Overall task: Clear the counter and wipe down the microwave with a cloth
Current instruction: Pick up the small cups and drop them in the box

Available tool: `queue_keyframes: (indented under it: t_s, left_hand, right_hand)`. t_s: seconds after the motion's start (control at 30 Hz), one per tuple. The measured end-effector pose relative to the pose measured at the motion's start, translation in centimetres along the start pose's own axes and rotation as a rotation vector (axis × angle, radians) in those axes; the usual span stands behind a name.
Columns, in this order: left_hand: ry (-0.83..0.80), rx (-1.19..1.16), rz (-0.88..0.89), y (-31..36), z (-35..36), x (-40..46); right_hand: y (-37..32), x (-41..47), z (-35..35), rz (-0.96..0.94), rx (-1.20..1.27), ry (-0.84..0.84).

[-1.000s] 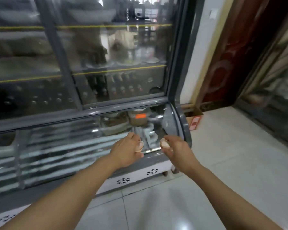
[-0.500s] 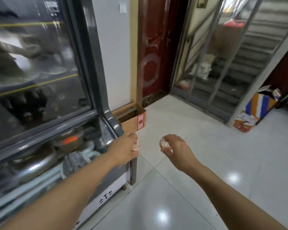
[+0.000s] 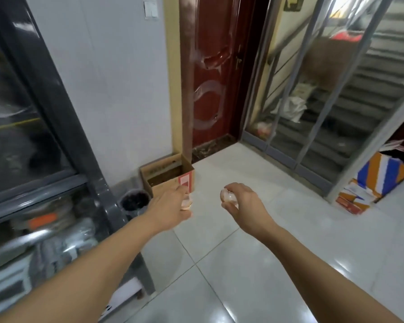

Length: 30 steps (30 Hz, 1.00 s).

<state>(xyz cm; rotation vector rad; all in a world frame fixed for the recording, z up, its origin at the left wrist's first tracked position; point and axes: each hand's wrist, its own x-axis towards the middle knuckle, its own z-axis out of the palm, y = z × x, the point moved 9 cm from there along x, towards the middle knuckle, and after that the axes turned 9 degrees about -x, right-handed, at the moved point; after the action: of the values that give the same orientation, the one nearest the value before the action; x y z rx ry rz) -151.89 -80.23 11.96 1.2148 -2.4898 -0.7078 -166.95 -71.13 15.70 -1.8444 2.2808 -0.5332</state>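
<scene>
My left hand (image 3: pixel 170 207) is stretched out over the floor and holds a small pale, pinkish piece (image 3: pixel 187 202) that looks like eggshell. My right hand (image 3: pixel 241 201) holds a similar pale rounded piece (image 3: pixel 228 196) in its curled fingers. Both hands hover in front of an open cardboard box (image 3: pixel 168 177) that stands on the floor against the wall. A small round bin with dark contents (image 3: pixel 134 201) stands just left of the box. No microwave, counter or cloth is in view.
A glass-fronted display fridge (image 3: pixel 44 159) fills the left side. A dark red door (image 3: pixel 212 73) is ahead, and a glass partition (image 3: pixel 324 101) with stairs behind it is to the right. A colourful carton (image 3: pixel 378 180) sits on the white tiled floor (image 3: pixel 266 264) at the right.
My view has swung right from the fridge front toward the corner. The box and the bin have come into view, and both hands, still holding their pieces, are now in front of the box.
</scene>
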Motion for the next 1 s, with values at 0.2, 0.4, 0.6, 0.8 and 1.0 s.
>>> queue_keyframes:
  t_s: [0.2, 0.4, 0.6, 0.8, 1.0]
  left_hand:
    - [0.024, -0.029, -0.101, 1.5, 2.7, 5.8]
    - [0.067, -0.006, -0.186, -0.4, 2.9, 12.4]
    - [0.100, -0.011, -0.297, -5.6, 2.8, 20.7]
    - [0.123, -0.014, -0.453, -11.6, 1.2, 26.0]
    - [0.174, -0.056, -0.669, -17.9, -1.5, 27.6]
  right_hand:
    - [5.4, 7.0, -0.5, -0.071, 0.017, -0.062]
    - [8.2, 15.0, 1.1, -0.137, 0.011, -0.093]
    - [9.0, 25.7, 4.4, -0.220, -0.001, -0.096]
    - [7.1, 35.6, 8.9, -0.306, 0.002, -0.207]
    - [2.3, 43.6, 12.7, -0.474, 0.043, -0.326]
